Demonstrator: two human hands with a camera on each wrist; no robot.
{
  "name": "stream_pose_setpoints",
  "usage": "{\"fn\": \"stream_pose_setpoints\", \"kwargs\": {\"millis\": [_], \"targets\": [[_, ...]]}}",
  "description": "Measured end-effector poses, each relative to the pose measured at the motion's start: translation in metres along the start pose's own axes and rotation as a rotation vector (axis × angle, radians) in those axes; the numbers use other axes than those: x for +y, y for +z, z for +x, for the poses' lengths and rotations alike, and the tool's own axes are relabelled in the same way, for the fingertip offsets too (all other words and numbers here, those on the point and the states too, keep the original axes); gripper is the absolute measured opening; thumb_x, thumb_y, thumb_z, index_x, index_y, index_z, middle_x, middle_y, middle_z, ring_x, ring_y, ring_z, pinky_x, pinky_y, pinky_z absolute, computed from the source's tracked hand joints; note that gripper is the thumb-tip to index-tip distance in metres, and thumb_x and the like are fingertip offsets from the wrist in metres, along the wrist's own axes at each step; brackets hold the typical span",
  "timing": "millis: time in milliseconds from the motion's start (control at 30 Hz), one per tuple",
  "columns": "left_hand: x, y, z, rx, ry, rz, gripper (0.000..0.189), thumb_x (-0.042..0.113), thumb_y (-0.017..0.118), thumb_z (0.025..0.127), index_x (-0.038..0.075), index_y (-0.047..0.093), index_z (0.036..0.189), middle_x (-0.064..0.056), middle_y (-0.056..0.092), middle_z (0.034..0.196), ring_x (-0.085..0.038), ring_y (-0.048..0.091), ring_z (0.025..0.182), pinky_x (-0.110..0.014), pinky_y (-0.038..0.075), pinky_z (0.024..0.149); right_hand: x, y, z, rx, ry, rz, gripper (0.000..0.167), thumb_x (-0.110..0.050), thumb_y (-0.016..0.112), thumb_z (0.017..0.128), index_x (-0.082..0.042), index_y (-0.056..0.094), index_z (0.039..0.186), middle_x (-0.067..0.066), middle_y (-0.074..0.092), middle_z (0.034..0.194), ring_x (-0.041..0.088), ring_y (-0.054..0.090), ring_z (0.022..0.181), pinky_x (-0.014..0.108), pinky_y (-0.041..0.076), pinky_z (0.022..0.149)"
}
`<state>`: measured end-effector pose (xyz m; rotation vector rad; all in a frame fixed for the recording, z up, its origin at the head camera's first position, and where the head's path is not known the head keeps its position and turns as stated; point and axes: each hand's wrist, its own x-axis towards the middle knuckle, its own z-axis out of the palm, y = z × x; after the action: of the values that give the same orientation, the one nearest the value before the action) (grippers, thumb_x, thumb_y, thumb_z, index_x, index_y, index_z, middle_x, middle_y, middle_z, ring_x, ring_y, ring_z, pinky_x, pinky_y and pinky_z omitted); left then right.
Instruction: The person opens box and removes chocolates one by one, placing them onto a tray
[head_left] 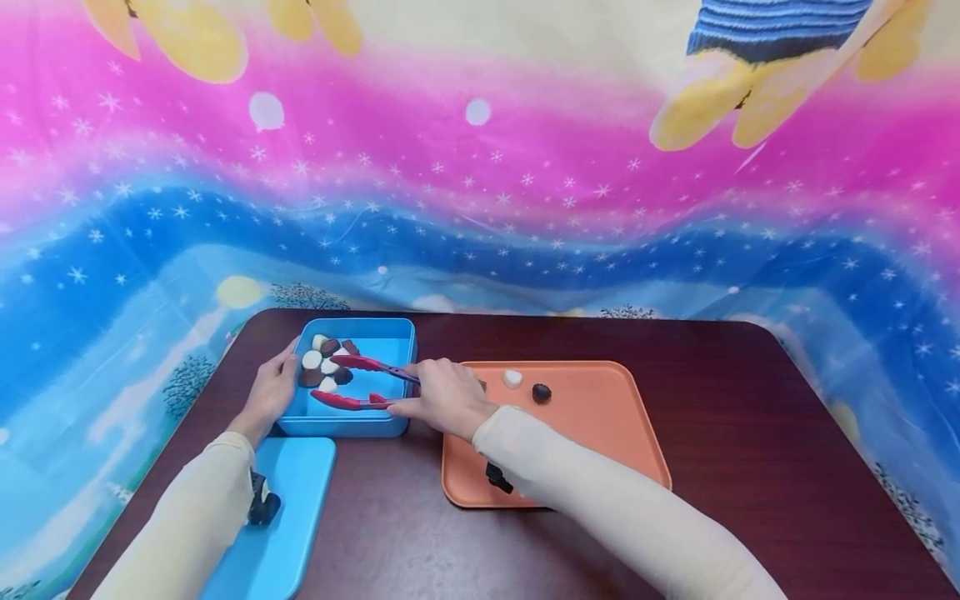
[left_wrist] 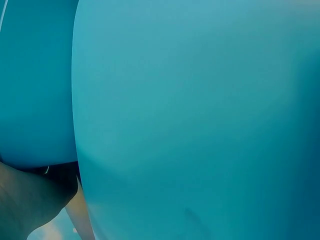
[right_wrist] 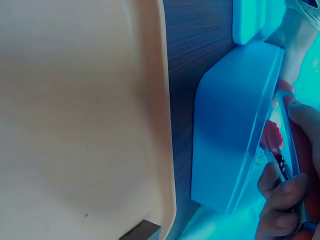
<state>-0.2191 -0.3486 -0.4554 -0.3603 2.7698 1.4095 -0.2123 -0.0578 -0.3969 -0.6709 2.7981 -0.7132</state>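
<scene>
My left hand [head_left: 272, 387] holds the left side of a blue box [head_left: 386, 358], its fingers along the wall. Inside that box, at its left, lie several small white, brown and dark pieces [head_left: 311, 360] that look like chocolates. Over the box my right hand [head_left: 450, 398] grips a pair of tongs [head_left: 393, 372] with red tips. The tips are spread apart with nothing between them, overlapping the pieces in the head view. In the right wrist view, fingers and thumb wrap the red handles [right_wrist: 305, 150]. Blue surfaces fill most of the left wrist view.
An orange tray [head_left: 585, 433] lies right of the box, partly under the right forearm. On it are a white piece [head_left: 512, 379], a dark piece [head_left: 542, 392] and a brown one beside the hand. A blue lid [head_left: 300, 500] lies in front of the box on the brown table [head_left: 720, 417].
</scene>
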Motion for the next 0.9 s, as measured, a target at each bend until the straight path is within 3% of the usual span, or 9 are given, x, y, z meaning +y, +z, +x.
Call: {"fn": "stream_pose_setpoints", "kwargs": {"millis": [167,300,467,700,900], "targets": [[0.000,0.000,0.000,0.002,-0.002,0.002,0.057,0.041,0.018,0.112,0.017,0.008,0.163,-0.020,0.012,0.169,-0.048,0.012,0.155,-0.068,0.015,0.123,-0.006,0.004,0.008,0.014,-0.027,-0.094,0.064,-0.057,0.077,0.083,-0.025,0.066,0.137,-0.005,0.066,0.076,0.011,0.056,0.058,0.024,0.044,0.044],[-0.001,-0.001,-0.002,-0.013,-0.001,0.015,0.056,0.039,0.018,0.112,0.017,0.007,0.163,-0.021,0.012,0.169,-0.049,0.012,0.155,-0.069,0.017,0.123,-0.009,0.010,0.011,-0.006,-0.027,-0.145,0.059,-0.059,0.076,0.084,-0.023,0.070,0.130,-0.005,0.063,0.073,0.009,0.057,0.062,0.023,0.047,0.047],[0.000,-0.001,-0.002,-0.009,0.008,0.015,0.056,0.038,0.018,0.113,0.017,0.007,0.163,-0.021,0.011,0.169,-0.048,0.011,0.155,-0.068,0.016,0.124,-0.012,0.013,0.013,0.005,-0.032,-0.177,0.049,-0.059,0.074,0.085,-0.020,0.074,0.114,-0.003,0.056,0.064,0.010,0.054,0.059,0.023,0.045,0.046],[0.001,-0.001,0.000,0.003,-0.003,0.023,0.056,0.039,0.018,0.112,0.018,0.008,0.163,-0.021,0.013,0.169,-0.049,0.012,0.155,-0.069,0.016,0.123,-0.015,0.013,0.015,0.005,-0.042,-0.233,0.047,-0.059,0.073,0.086,-0.020,0.075,0.112,-0.004,0.056,0.067,0.010,0.054,0.062,0.022,0.043,0.048],[0.000,-0.002,-0.001,-0.007,0.007,0.021,0.056,0.038,0.018,0.112,0.017,0.008,0.163,-0.022,0.012,0.169,-0.050,0.012,0.155,-0.069,0.016,0.123,-0.016,0.014,0.016,-0.003,-0.029,-0.253,0.037,-0.058,0.074,0.086,-0.021,0.071,0.092,-0.003,0.051,0.061,0.011,0.052,0.057,0.023,0.041,0.046]]}}
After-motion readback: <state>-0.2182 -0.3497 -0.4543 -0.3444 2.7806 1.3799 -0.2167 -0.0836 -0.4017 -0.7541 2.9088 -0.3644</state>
